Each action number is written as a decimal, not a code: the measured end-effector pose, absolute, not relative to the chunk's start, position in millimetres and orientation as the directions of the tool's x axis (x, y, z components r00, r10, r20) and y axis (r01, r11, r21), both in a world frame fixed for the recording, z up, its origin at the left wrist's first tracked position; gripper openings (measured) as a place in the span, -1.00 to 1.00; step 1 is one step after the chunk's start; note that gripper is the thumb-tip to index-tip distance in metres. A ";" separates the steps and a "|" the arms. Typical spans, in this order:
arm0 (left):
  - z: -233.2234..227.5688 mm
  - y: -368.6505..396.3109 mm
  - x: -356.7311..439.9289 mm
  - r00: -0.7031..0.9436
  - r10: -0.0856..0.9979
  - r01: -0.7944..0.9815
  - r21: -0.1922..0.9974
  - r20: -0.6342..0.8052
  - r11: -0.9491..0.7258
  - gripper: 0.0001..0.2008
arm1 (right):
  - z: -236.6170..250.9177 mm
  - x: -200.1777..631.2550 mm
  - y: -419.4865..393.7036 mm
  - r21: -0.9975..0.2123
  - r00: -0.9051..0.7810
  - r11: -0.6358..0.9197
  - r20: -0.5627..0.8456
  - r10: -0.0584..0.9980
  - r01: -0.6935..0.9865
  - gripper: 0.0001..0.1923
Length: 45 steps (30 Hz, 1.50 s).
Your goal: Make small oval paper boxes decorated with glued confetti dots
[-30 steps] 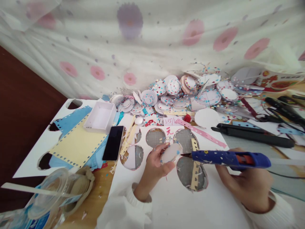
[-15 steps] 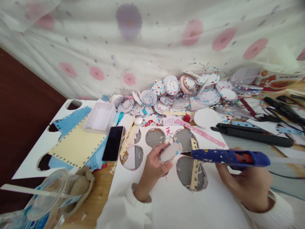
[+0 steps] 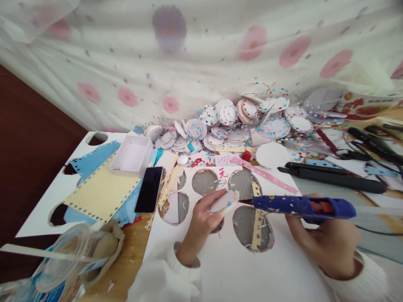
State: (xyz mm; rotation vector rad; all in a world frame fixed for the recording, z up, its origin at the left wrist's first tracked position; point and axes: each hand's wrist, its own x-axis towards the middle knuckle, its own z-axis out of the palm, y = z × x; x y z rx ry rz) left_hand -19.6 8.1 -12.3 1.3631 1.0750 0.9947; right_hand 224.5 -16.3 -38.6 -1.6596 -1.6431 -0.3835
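A blue glue gun (image 3: 286,205) is gripped in the right hand (image 3: 335,243), its nozzle (image 3: 246,201) poised right at the edge of a white disc (image 3: 223,202), pinched by the left hand (image 3: 203,218) above the holed white sheet (image 3: 239,272); beyond, decorated discs (image 3: 228,114) are heaped below a flowered curtain (image 3: 208,58).

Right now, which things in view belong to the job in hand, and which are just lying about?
In the job:
White round paper-like disc, in the left hand
Blue plastic glue gun, in the right hand
Piled white discs with coloured specks, probably

Apparently just lying about:
Black rectangular glass-fronted phone
Red-and-white printed tub
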 end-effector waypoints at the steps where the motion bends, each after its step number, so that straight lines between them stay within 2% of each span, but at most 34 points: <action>1: -11.9 8.0 -19.5 0.244 0.970 0.071 0.997 -0.008 -0.010 -0.55 | -36.5 223.6 -15.6 -0.283 0.126 0.107 0.693 0.710 0.953 -0.79; 5: -11.5 7.6 -20.3 0.259 0.966 0.075 0.997 -0.007 -0.013 -0.55 | -30.1 219.3 -13.5 -0.304 0.182 0.069 0.720 0.669 0.950 -0.79; 9: -17.4 7.1 -23.4 0.293 0.956 0.060 0.998 0.005 -0.024 -0.56 | -29.9 218.1 -13.8 -0.361 0.237 0.024 0.661 0.712 0.932 -0.78; 16: -31.6 6.8 -24.3 0.274 0.962 -0.037 0.999 -0.014 0.025 -0.49 | -29.5 219.4 -14.0 -0.293 0.163 0.078 0.713 0.681 0.953 -0.82; 23: -26.7 4.5 -24.3 0.321 0.947 -0.096 0.995 0.022 0.010 -0.45 | -27.6 219.1 -14.5 -0.349 0.215 0.036 0.654 0.726 0.937 -0.82; 30: -24.3 2.9 -25.0 0.372 0.923 -0.233 0.972 0.096 -0.007 -0.44 | -31.0 221.3 -14.8 -0.296 0.169 0.073 0.713 0.680 0.952 -0.80; 35: -25.2 2.0 -24.5 0.398 0.908 -0.321 0.947 0.130 0.005 -0.41 | -34.4 222.8 -15.3 -0.317 0.160 0.116 0.723 0.672 0.941 -0.78; 45: -27.2 -0.3 -24.3 0.427 0.887 -0.490 0.869 0.177 0.062 -0.38 | -40.9 226.5 -16.0 -0.315 0.124 0.197 0.763 0.634 0.928 -0.87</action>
